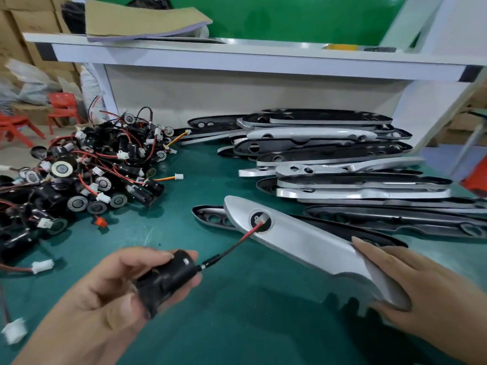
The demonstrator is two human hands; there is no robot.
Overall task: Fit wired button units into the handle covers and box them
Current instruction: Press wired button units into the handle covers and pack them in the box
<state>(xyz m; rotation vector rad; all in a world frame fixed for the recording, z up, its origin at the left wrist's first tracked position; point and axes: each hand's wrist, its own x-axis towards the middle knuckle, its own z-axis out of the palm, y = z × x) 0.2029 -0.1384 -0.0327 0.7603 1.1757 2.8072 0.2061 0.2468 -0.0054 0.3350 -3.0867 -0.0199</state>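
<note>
My left hand [110, 293] grips a black cylindrical button unit [166, 277] low in the middle of the view. Its red and black wire [237, 242] runs up to the right, and the white connector [259, 219] at its end sits in the round hole of a silver handle cover [311, 243]. My right hand [411, 285] holds that cover by its near end, tilted above the green table [237, 325]. A second, dark cover [210, 216] lies under the silver one's far tip.
A heap of wired button units [87, 169] covers the table's left side. Several handle covers [342, 159] are stacked at the right, below a white shelf [237, 61]. Loose white connectors [42, 266] lie near the left edge. Red stools [63, 106] stand beyond.
</note>
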